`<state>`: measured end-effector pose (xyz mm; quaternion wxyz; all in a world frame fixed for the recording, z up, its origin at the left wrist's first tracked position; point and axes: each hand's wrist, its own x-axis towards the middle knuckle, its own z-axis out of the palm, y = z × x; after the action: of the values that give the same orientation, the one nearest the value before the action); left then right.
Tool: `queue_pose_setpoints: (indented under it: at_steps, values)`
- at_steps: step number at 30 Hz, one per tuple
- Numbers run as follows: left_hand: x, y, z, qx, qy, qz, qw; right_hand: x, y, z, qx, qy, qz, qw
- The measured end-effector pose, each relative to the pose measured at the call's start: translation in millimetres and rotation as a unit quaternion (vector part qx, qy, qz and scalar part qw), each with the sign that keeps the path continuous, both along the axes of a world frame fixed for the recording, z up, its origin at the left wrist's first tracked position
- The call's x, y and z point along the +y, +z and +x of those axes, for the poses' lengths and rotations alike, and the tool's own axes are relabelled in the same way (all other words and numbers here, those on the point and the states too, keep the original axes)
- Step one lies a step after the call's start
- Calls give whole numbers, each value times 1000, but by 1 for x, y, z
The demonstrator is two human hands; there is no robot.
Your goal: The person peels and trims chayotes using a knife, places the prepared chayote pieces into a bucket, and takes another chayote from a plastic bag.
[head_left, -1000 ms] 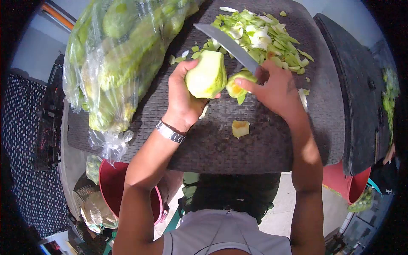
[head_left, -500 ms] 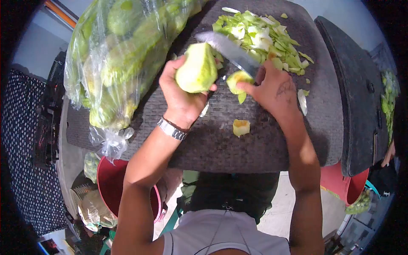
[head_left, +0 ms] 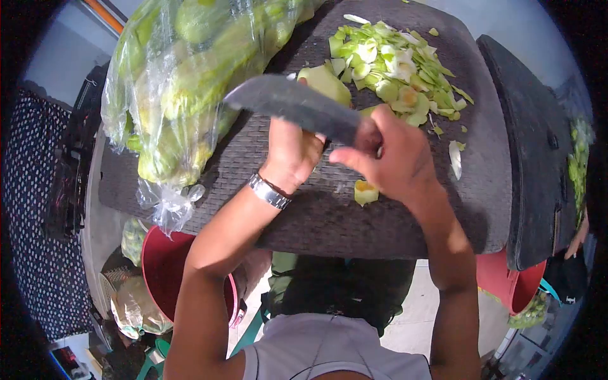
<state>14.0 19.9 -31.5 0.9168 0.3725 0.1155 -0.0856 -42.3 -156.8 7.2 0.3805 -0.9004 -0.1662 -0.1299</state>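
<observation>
A wide-bladed knife [head_left: 288, 104] is in my right hand [head_left: 399, 155], the fingers closed round its handle. Its blade points left and passes in front of my left hand [head_left: 291, 149]. Behind the blade shows a pale green fruit [head_left: 326, 85], held in my left hand; most of those fingers are hidden by the knife. Just beyond the fruit lies a heap of green and whitish peelings [head_left: 392, 63]. A small cut piece with a brownish middle [head_left: 366, 192] rests on the dark woven tabletop [head_left: 329, 225], nearer to me.
A knotted clear plastic bag of green fruit [head_left: 190, 88] lies on the table's left side. A dark padded chair back [head_left: 538, 152] stands at the right. Below the table edge are a red bucket [head_left: 164, 266] on the left and another red container [head_left: 513, 278] on the right.
The knife has swung left and nearer, across my left hand. The cut-off piece has left my right hand, and a brown-centred piece now lies on the heap. The fruit has turned.
</observation>
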Motion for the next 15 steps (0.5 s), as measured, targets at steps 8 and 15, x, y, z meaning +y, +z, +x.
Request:
queue_pose_setpoints:
  at_steps: [8,15]
  values:
    - [1,11,-16,-40,-195,-46,979,6,-1,-4,-58,11,-48,997]
    - [3,1,-17,-57,-176,-29,982,7,-3,-5,-59,10,-46,997]
